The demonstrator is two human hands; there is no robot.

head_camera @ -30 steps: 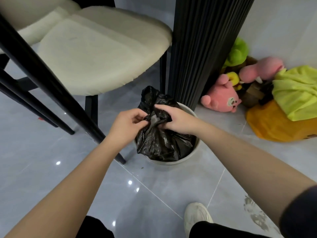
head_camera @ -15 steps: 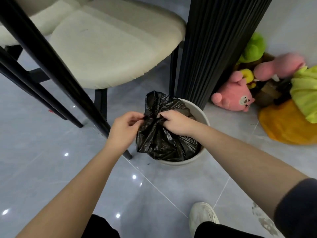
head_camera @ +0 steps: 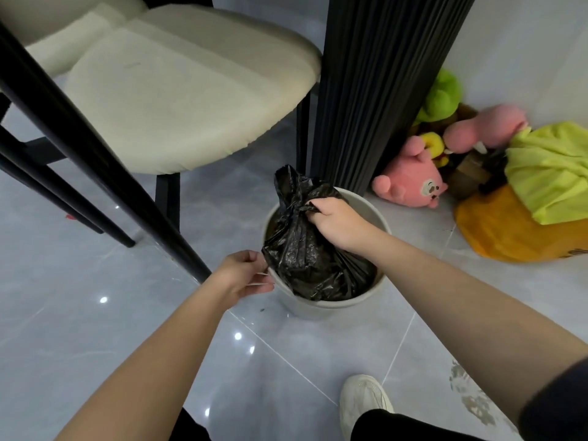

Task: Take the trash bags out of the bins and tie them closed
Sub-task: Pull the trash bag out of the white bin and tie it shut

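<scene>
A black trash bag [head_camera: 305, 253] sits in a round white bin [head_camera: 327, 308] on the grey tiled floor. Its neck is gathered and knotted, with a loose tail sticking up at the far side. My right hand [head_camera: 334, 221] is shut on the gathered neck from the right. My left hand [head_camera: 245, 275] grips the bin's near-left rim, thumb and fingers pinched on the edge. The bag's lower part is still inside the bin.
A cream-cushioned chair [head_camera: 178, 100] with black legs stands close on the left. A black fluted table pedestal [head_camera: 375, 90] rises right behind the bin. Plush toys [head_camera: 410, 183] and a yellow bag [head_camera: 502, 233] lie to the right. My white shoe [head_camera: 362, 399] is near the bottom.
My left hand has let go of the bag's neck and dropped to the bin's left rim. My right hand still holds the neck, and more of the bin's rim shows around the bag.
</scene>
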